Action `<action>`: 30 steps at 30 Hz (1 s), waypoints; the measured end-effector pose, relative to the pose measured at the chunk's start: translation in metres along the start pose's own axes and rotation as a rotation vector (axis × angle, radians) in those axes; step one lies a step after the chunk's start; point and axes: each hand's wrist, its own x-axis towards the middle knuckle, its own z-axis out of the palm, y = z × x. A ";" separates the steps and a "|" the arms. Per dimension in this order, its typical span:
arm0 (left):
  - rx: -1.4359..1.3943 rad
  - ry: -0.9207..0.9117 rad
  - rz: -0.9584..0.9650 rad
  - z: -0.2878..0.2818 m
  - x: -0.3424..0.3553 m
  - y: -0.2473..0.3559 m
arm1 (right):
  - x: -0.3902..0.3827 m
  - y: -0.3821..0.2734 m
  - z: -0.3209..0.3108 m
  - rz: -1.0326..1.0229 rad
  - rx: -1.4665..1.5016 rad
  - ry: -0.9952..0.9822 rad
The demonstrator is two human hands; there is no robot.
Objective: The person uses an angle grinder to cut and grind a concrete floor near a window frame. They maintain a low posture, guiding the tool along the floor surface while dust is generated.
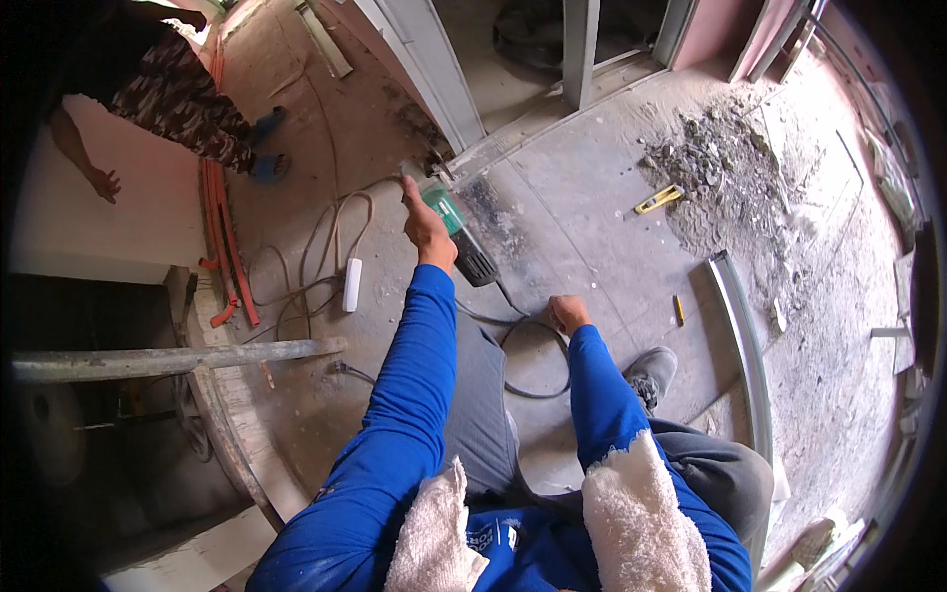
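My left hand (429,229) is wrapped round the body of a green and black angle grinder (464,242). The grinder's head points toward the foot of a metal wall frame (449,113), and its rear end with the cord faces me. My right hand (569,314) is closed, low over the floor beside the looped black power cord (513,360). Whether the fingers pinch the cord or something small is hidden. A dark scorched patch (493,217) marks the floor by the grinder.
Rubble (725,158) lies at far right, with a yellow utility knife (659,198) beside it. A yellow marker (679,310) and a metal channel (745,345) lie right of my shoe. At left are orange conduits (225,237), a white power strip (352,284), a pole (178,362) and another person (187,99).
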 end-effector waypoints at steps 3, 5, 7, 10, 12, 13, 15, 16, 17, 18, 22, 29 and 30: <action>0.029 -0.006 0.061 0.000 0.002 -0.004 | -0.020 -0.008 0.008 -0.171 0.148 -0.012; 0.032 -0.020 0.084 -0.001 0.003 -0.003 | -0.028 -0.014 0.029 -0.194 0.200 -0.127; 0.040 -0.018 0.045 -0.004 0.000 -0.005 | -0.037 -0.012 0.054 -0.283 0.028 -0.102; 0.057 -0.080 0.023 -0.005 0.003 0.000 | -0.048 -0.005 0.079 -0.173 -0.115 -0.471; 0.087 -0.051 0.063 -0.003 0.001 -0.005 | -0.049 0.004 0.096 -0.145 -0.189 -0.487; 0.111 -0.056 0.039 -0.003 0.000 -0.008 | -0.047 0.007 0.097 -0.227 -0.205 -0.412; 0.152 -0.068 0.019 -0.005 0.003 -0.007 | -0.042 0.010 0.102 -0.318 -0.304 -0.213; 0.183 -0.069 -0.001 -0.006 0.004 -0.005 | -0.041 0.009 0.097 -0.334 -0.293 -0.142; 0.165 -0.081 0.018 -0.005 0.004 -0.004 | -0.038 0.003 0.091 -0.347 -0.179 -0.172; 0.149 -0.090 0.024 -0.004 0.003 -0.004 | -0.037 -0.005 0.083 -0.309 -0.084 -0.180; 0.136 -0.100 0.025 0.000 -0.002 -0.007 | -0.046 -0.049 0.060 -0.270 0.136 -0.162; 0.176 -0.012 0.000 -0.001 0.000 -0.007 | -0.100 -0.115 0.074 -0.346 0.529 -0.539; 0.154 0.000 0.008 -0.001 0.000 -0.008 | -0.105 -0.121 0.078 -0.365 0.570 -0.629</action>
